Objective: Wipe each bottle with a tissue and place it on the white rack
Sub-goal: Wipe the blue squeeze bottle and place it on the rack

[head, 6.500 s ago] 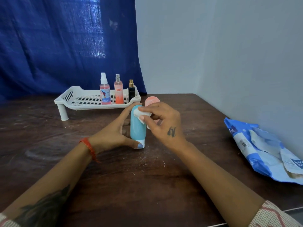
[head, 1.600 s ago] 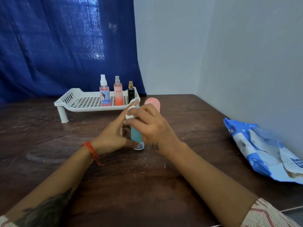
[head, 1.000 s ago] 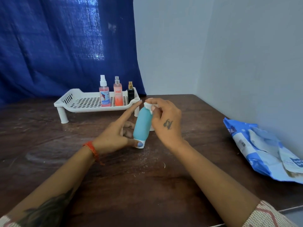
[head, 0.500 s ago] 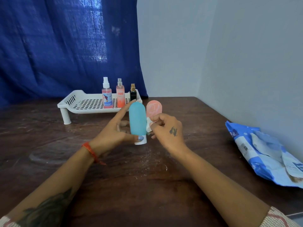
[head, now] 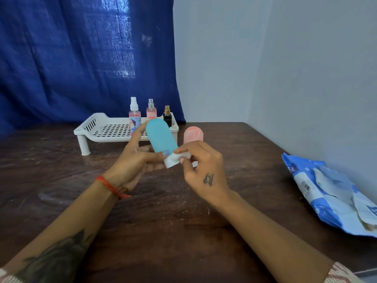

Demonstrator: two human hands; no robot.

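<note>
A dark scuffed wooden table (head: 183, 231) sits in a corner between a deep blue curtain (head: 71, 58) and a pale wall. Above it the left hand (head: 132, 166) grips a rounded teal plastic bottle (head: 161, 137) with curled fingers, tilted, white cap toward the right hand (head: 204, 170), which pinches a small folded white tissue (head: 181, 156) against that cap. The wipe will likely go best with the bottle turned steadily under the tissue, then stood in the white perforated plastic rack (head: 110, 129); the only partly legible writing is "ENVADE"-like lettering on the orange spray bottle (head: 151, 114).

The left hand (head: 132, 166) has a red thread band (head: 111, 187) at the wrist, blue polish on the thumbnail and a large dark tattoo on the forearm. The right hand (head: 204, 170) bears a small dark tattoo on its back. Patterned sleeve edges show at both lower corners.
</note>
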